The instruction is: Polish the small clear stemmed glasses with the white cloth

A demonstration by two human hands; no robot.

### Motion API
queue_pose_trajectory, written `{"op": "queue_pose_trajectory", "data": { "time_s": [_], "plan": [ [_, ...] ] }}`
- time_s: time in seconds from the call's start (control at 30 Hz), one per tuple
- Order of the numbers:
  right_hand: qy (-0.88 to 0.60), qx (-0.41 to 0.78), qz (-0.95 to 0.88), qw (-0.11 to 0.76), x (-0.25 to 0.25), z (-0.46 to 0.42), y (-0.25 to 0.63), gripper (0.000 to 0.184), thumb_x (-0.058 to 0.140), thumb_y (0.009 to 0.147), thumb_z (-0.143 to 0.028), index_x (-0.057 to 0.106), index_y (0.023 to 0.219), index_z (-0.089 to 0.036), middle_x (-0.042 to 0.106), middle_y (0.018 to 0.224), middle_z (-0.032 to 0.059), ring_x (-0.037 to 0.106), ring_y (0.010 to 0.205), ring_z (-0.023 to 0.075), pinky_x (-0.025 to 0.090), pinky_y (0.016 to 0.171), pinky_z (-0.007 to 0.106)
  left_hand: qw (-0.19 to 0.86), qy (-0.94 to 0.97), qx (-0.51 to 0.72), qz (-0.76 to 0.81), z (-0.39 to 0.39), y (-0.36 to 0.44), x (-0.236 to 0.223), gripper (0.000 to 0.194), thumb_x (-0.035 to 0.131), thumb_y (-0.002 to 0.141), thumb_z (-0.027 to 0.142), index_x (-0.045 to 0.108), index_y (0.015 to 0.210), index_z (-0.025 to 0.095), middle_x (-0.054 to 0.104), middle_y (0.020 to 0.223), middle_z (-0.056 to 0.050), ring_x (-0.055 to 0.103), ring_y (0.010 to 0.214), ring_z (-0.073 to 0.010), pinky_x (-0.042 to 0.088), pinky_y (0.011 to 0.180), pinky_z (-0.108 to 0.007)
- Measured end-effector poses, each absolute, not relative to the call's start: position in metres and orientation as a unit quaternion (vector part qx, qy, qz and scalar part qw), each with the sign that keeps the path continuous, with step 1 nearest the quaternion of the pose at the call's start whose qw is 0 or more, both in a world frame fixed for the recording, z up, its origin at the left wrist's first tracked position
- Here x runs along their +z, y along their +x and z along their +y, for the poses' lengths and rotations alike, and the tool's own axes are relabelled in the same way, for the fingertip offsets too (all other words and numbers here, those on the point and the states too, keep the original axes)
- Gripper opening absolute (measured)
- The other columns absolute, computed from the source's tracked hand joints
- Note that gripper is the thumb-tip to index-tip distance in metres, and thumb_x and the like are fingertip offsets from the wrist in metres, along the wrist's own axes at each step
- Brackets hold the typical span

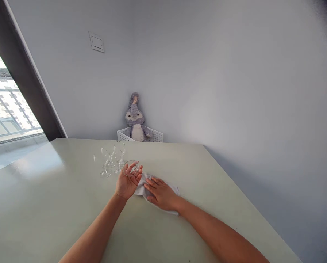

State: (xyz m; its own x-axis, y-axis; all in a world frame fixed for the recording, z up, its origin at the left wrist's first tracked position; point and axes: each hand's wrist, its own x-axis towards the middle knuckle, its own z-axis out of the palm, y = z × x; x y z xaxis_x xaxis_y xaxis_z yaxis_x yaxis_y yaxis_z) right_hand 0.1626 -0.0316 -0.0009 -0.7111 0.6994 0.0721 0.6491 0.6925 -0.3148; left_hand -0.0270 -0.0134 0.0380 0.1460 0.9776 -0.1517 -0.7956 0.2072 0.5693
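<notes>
My left hand (128, 182), palm turned up, has its fingers curled round a clear wine glass (130, 168). The round edge of this glass faces me, and the rest of it is hard to make out against the fingers. Just to the right, my right hand (160, 193) lies flat with its fingers spread on a light grey cloth (176, 189). The cloth is rumpled on the table, partly under the palm. Beyond my left hand, several clear stemmed glasses (106, 171) stand in a close group.
The pale green table (70, 204) reaches toward the room's corner. Behind its far edge, a grey plush toy (137, 129) sits in a white perforated basket (158, 137). A wall borders the right, with a light switch (97, 42) on the back wall and a window (8, 106) at left.
</notes>
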Motion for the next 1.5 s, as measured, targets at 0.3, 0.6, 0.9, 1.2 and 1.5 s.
{"op": "queue_pose_trajectory", "data": {
  "time_s": [0.3,0.6,0.9,1.2,1.5],
  "plan": [
    [-0.525,0.085,-0.844,0.072,-0.009,0.107,0.176,0.054,0.025,0.089,-0.050,0.030,0.136,-0.024,0.022,0.144,-0.0002,0.017,0.132,0.0203,0.015,0.106,0.035,0.732,0.183,0.585,0.297,-0.009,-0.026,0.020,0.022,0.049,0.078,0.031,0.059,0.090,0.016,0.063,0.078,-0.008,0.060,0.062,-0.0121,0.050,0.055,-0.022],
    [-0.695,0.040,-0.716,0.055,-0.017,0.188,0.287,0.054,0.023,0.089,-0.044,0.031,0.135,-0.018,0.023,0.143,0.0051,0.021,0.130,0.0228,0.017,0.104,0.036,0.737,0.197,0.572,0.302,-0.005,-0.027,0.010,0.025,0.046,0.078,0.031,0.061,0.090,0.014,0.063,0.078,-0.011,0.059,0.063,-0.0146,0.048,0.055,-0.024],
    [-0.820,0.016,-0.570,0.047,-0.022,0.134,0.422,0.056,0.019,0.089,-0.044,0.030,0.135,-0.016,0.023,0.143,0.0092,0.023,0.128,0.0286,0.020,0.102,0.042,0.726,0.182,0.582,0.317,-0.004,-0.026,0.013,0.022,0.047,0.077,0.030,0.058,0.089,0.016,0.063,0.079,-0.009,0.059,0.064,-0.0142,0.048,0.056,-0.024],
    [-0.802,-0.026,-0.594,0.054,-0.029,0.085,0.383,0.053,0.021,0.090,-0.042,0.029,0.136,-0.016,0.030,0.139,0.0119,0.027,0.126,0.0295,0.021,0.100,0.042,0.742,0.231,0.565,0.276,-0.007,-0.019,0.014,0.020,0.049,0.080,0.031,0.056,0.092,0.017,0.064,0.087,-0.010,0.063,0.075,-0.0165,0.050,0.064,-0.025],
    [-0.610,0.017,-0.791,0.046,-0.016,0.029,0.232,0.052,0.017,0.090,-0.051,0.030,0.135,-0.028,0.021,0.144,0.0094,0.019,0.129,0.0318,0.016,0.101,0.046,0.749,0.254,0.562,0.241,-0.007,-0.018,0.009,0.033,0.050,0.083,0.035,0.050,0.109,0.016,0.063,0.101,-0.010,0.060,0.097,-0.0192,0.049,0.079,-0.028]
  ]
}}
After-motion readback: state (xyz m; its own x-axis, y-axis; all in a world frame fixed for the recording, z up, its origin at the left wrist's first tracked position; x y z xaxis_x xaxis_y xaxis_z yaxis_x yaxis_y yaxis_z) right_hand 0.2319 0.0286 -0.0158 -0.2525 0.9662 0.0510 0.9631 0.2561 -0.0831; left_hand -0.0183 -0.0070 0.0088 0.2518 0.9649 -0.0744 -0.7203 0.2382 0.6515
